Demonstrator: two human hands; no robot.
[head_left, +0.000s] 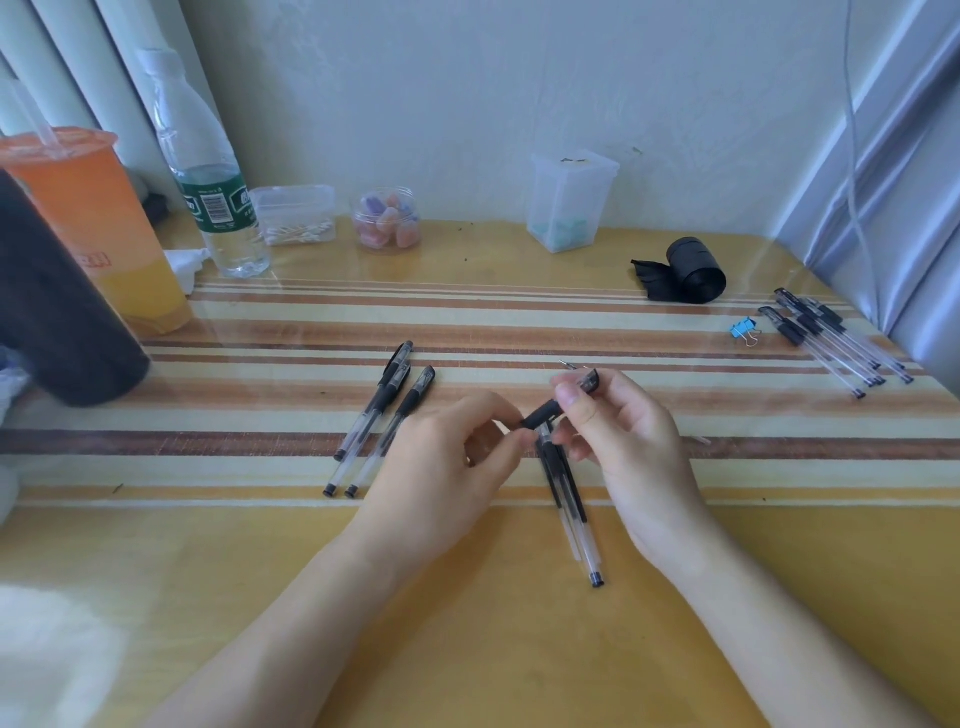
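Note:
My left hand (452, 457) and my right hand (623, 441) meet over the middle of the table around a taken-apart black gel pen. My left fingertips pinch the top of the clear pen barrel (582, 530), which slants down toward me beside a dark ink refill (555, 478). The thumb and forefinger of my right hand pinch the black grip section (543, 414). That hand also holds a dark pen cap (590, 381) in its fingers, and a thin metal tip shows just beyond it. Two capped pens (382, 415) lie side by side left of my left hand.
Several more pens (831, 338) lie at the right edge beside a blue binder clip (743, 330). A black roll of bags (693, 270) lies behind them. Along the wall stand an orange drink cup (104, 223), a water bottle (208, 171), a cotton-swab box (293, 215), a small jar (387, 218) and a clear tub (569, 200).

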